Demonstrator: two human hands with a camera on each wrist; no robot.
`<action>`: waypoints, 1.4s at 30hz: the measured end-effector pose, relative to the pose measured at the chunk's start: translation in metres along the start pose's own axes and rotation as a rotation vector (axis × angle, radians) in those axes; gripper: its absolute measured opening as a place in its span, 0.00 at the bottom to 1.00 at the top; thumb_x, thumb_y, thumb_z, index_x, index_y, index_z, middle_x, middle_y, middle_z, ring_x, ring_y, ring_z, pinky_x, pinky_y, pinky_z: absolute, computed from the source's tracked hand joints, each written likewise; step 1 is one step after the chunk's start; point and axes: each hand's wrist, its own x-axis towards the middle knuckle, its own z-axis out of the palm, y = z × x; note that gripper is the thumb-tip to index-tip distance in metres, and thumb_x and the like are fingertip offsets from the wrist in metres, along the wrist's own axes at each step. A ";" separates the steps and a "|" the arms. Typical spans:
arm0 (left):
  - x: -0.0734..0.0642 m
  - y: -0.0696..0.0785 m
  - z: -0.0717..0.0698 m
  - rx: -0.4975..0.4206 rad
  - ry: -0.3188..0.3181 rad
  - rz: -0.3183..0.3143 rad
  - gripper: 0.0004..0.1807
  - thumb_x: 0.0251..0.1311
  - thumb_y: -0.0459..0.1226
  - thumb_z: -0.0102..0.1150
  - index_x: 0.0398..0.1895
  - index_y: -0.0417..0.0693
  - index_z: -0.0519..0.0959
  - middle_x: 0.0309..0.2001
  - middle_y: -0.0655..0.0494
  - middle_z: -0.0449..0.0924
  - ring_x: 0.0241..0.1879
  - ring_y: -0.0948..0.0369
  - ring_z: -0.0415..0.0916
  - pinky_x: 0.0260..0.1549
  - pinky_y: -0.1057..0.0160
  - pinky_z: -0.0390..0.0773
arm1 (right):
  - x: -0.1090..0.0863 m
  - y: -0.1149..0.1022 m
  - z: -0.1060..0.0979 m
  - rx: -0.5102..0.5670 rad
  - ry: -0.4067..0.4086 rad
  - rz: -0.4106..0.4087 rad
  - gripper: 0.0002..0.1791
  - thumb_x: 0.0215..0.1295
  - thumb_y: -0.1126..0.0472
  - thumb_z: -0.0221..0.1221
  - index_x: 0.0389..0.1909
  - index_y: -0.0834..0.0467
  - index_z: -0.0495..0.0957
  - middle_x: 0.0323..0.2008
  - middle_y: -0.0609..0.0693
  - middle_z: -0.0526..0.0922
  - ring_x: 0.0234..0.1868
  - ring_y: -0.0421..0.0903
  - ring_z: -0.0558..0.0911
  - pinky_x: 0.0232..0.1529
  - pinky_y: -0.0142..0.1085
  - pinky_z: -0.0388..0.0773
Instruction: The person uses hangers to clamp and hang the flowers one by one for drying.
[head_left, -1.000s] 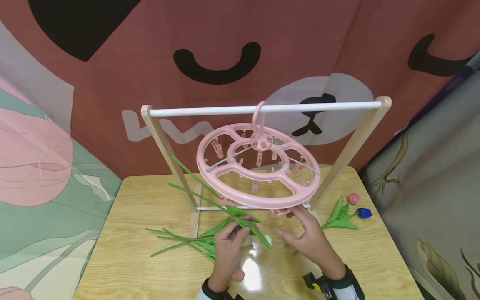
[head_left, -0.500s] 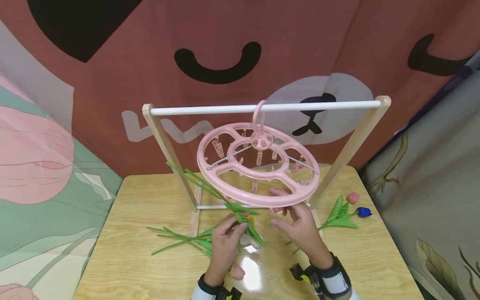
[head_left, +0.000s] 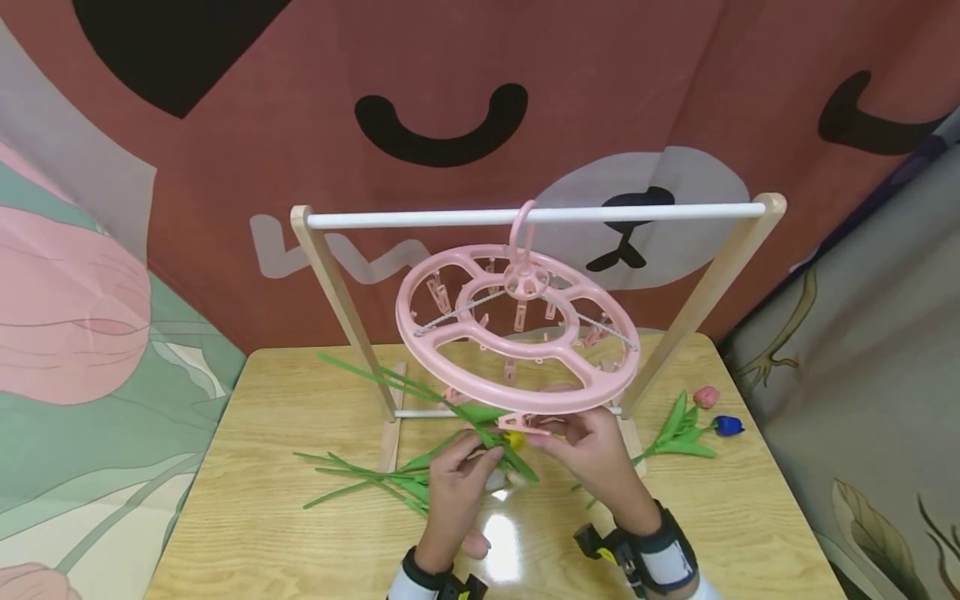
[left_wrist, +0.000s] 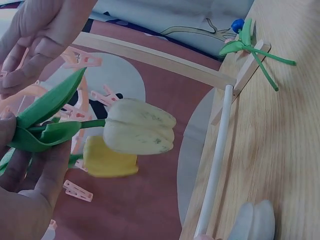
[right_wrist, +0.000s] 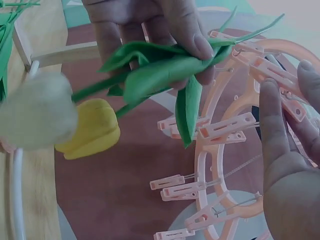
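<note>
My left hand [head_left: 456, 473] pinches two artificial tulips by their green stems and leaves, below the hanger's front rim. One has a white bloom [left_wrist: 140, 127], the other a yellow bloom [left_wrist: 110, 157]; their stems point to the far left. A round pink clip hanger [head_left: 517, 396] hangs by its hook from a white rod. At its front edge my right hand [head_left: 600, 454] pinches a pink clothespin [right_wrist: 275, 75] between thumb and fingers. The clothespin is turned toward the tulips, close to the leaves. The hanger's rim partly hides the right fingers in the head view.
A wooden rack with a white top rod [head_left: 420, 219] stands on the wooden table [head_left: 262, 417]. More green tulip stems [head_left: 352, 479] lie at left, partly behind the left hand. A blue tulip [head_left: 727, 426] and a pink tulip [head_left: 706, 397] lie at right.
My right hand has moved slightly left under the rim and now pinches a clothespin, swung toward the tulips. The held stems have tilted lower at left, and the yellow bloom has come into sight.
</note>
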 end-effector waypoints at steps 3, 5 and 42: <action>0.000 0.000 0.002 0.021 0.008 -0.003 0.11 0.60 0.17 0.62 0.46 0.25 0.83 0.41 0.27 0.83 0.47 0.65 0.85 0.46 0.64 0.88 | 0.001 0.002 0.001 -0.011 0.014 -0.002 0.26 0.52 0.83 0.68 0.53 0.73 0.76 0.50 0.44 0.85 0.47 0.39 0.88 0.47 0.36 0.88; 0.000 -0.001 0.003 0.039 0.015 -0.005 0.10 0.60 0.18 0.63 0.45 0.26 0.84 0.41 0.29 0.83 0.46 0.65 0.85 0.45 0.66 0.88 | 0.001 0.002 0.002 -0.034 0.023 -0.001 0.25 0.52 0.81 0.70 0.52 0.73 0.76 0.49 0.43 0.85 0.46 0.39 0.88 0.47 0.35 0.88; 0.003 -0.010 0.001 0.179 -0.010 0.015 0.13 0.62 0.24 0.67 0.50 0.35 0.85 0.43 0.40 0.87 0.46 0.64 0.85 0.43 0.60 0.90 | 0.007 0.006 0.023 -0.104 0.044 0.040 0.22 0.54 0.80 0.70 0.51 0.71 0.78 0.44 0.45 0.87 0.41 0.43 0.86 0.45 0.36 0.88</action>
